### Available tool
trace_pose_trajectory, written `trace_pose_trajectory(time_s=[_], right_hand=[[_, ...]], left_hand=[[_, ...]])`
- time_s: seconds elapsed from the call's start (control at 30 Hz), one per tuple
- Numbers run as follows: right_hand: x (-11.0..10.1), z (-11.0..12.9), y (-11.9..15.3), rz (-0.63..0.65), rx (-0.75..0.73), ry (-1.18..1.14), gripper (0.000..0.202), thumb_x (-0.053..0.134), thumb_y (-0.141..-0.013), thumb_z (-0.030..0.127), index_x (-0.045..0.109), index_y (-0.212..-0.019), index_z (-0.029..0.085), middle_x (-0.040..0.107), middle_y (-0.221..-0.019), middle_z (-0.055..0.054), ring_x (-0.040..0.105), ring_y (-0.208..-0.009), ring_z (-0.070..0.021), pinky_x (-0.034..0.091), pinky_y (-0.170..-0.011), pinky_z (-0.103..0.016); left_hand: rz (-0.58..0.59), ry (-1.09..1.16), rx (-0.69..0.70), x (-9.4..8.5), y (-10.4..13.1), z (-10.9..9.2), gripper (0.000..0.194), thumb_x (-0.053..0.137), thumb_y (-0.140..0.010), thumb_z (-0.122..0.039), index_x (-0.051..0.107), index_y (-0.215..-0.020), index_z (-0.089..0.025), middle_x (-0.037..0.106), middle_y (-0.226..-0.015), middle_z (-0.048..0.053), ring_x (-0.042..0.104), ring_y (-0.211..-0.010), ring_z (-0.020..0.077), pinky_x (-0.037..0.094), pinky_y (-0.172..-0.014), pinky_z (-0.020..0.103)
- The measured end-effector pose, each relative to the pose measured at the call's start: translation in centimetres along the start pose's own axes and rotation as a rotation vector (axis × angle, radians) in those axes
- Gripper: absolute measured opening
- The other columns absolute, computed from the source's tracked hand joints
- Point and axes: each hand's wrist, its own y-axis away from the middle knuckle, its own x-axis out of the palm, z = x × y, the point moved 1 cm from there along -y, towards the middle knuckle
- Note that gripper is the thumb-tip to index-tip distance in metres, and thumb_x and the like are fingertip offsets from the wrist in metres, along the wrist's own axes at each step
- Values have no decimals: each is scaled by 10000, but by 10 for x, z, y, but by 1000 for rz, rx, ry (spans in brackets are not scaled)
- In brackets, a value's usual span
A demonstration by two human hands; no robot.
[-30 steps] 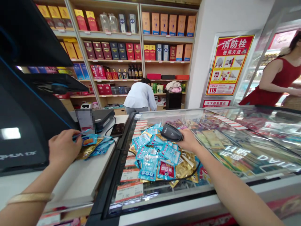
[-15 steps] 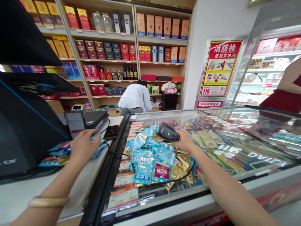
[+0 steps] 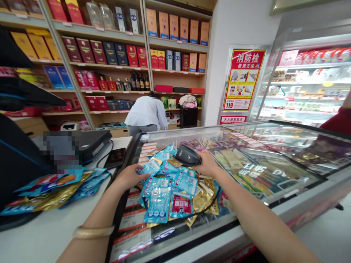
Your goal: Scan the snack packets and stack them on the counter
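1. Blue snack packets (image 3: 157, 205) make up most of a loose pile on the freezer's glass top (image 3: 181, 233), with gold packets (image 3: 202, 194) at its right side and one red-fronted packet (image 3: 181, 204) near its front edge.
2. From my remote seat, I see the right hand (image 3: 207, 163) closed around a black barcode scanner (image 3: 187, 155), held over the back of the pile with its head pointing left.
3. I have the left hand (image 3: 131, 176) at the pile's left edge, fingers bent, touching a blue packet; I cannot tell whether thumb and fingers pinch it. A pale gold bracelet (image 3: 93, 232) circles that wrist.
4. A black cable (image 3: 199, 212) curves around the front and right of the pile.
5. To my left, a second heap of blue and gold packets (image 3: 64, 191) lies on the white counter (image 3: 68, 226), near a dark phone-like slab (image 3: 115, 157).
6. Beyond the freezer, I make out a person in a pale shirt (image 3: 145, 111), bent forward before shelves of boxes and bottles.
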Motion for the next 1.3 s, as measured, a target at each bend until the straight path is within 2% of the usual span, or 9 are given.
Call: trace_pose_trajectory(time_s=[0.3, 0.43, 0.57, 0.7, 0.77, 0.97, 1.3], right_hand=[[3, 0, 1, 7, -36, 15, 157, 746, -739, 329, 670, -780, 198, 731, -765, -31, 644, -701, -187, 349, -680, -263], [3, 0, 2, 14, -51, 16, 146, 739, -742, 325, 670, -779, 201, 728, -747, -28, 640, -683, -186, 345, -671, -264], [3, 1, 2, 1, -44, 26, 164, 751, -728, 327, 673, -803, 204, 738, -784, -40, 650, -727, -201, 349, -685, -268], [2, 2, 1, -1, -46, 28, 154, 740, -718, 318, 661, -788, 206, 719, -749, -27, 636, -705, -195, 349, -694, -272], [1, 4, 1, 5, -60, 27, 144, 730, -707, 294, 659, -796, 206, 715, -756, -25, 630, -707, -195, 349, -702, -275], [-1, 15, 2, 41, -105, 27, 131, 695, -671, 232, 651, -793, 215, 708, -754, -12, 613, -723, -191, 340, -745, -294], [-4, 21, 2, 104, -137, 32, 98, 679, -721, 278, 642, -784, 214, 695, -746, -15, 612, -732, -191, 331, -762, -297]], left_hand=[[-51, -16, -11, -4, 9, -10, 389, 762, -521, -483, 663, -801, -231, 725, -754, 57, 689, -717, 264, 474, -641, 321], [-122, 1, -6, -6, 13, -16, 377, 767, -531, -404, 645, -850, -244, 714, -738, 30, 677, -702, 250, 456, -620, 307], [-223, 235, 7, -7, 15, -21, 356, 761, -522, -329, 627, -840, -240, 695, -696, 1, 642, -622, 205, 461, -587, 292], [-300, 668, -8, -5, 16, -27, 466, 805, -483, -379, 614, -874, -212, 699, -716, 20, 658, -662, 195, 516, -621, 299], [-337, 804, -14, -4, 16, -29, 485, 827, -459, -413, 623, -842, -196, 711, -757, 44, 664, -696, 192, 526, -633, 297], [-395, 933, -24, 1, 16, -32, 467, 814, -484, -476, 648, -797, -173, 707, -750, 48, 640, -653, 169, 495, -564, 260], [-411, 979, -29, 0, 19, -38, 448, 831, -473, -431, 650, -794, -175, 696, -761, 27, 638, -671, 154, 516, -600, 258]])
